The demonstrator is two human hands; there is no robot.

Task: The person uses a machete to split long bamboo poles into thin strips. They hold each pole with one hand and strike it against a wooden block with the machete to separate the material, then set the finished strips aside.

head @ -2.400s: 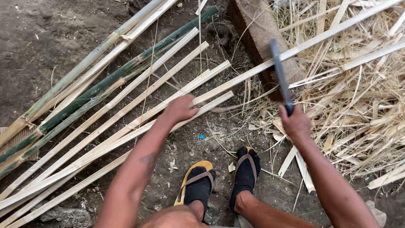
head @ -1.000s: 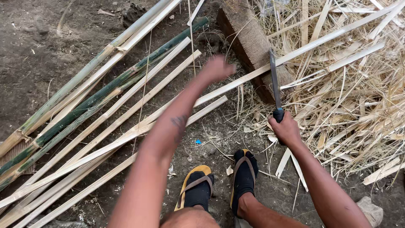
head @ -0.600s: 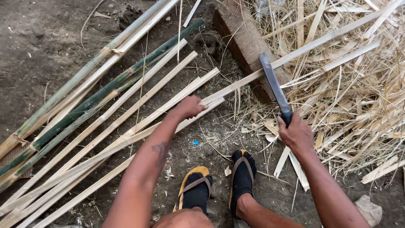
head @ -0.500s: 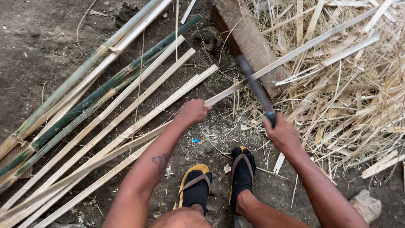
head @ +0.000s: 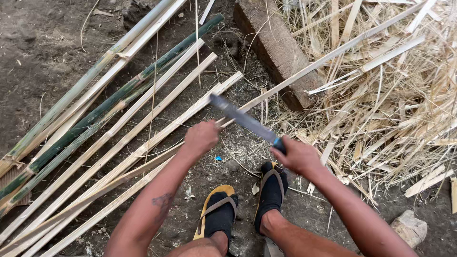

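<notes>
The ground is bare dark earth (head: 43, 52), trampled and strewn with pale chips and fibres; no walls show, only the dirt and what lies on it. To the left, long split bamboo strips (head: 119, 143) lie side by side in a slanting row, several pale and at least two green-skinned; they overlap too much for a sure count. One heavy weathered wooden block (head: 278, 52) lies at the top centre, and right of it spreads a loose heap of pale bamboo shavings and slivers (head: 390, 109), too many to count. One grey stone (head: 409, 226) sits at the lower right. Two feet stand at the bottom centre, each in a dark sock and a sandal with a yellow sole (head: 216, 216). The left hand (head: 201, 138) is closed around one long pale bamboo strip (head: 333, 50) that runs up to the right, across the block. The right hand (head: 296, 154) is wrapped shut on the blue handle of one long dark flat-bladed knife (head: 243, 119), whose blade lies across the held strip just beside the left hand.
</notes>
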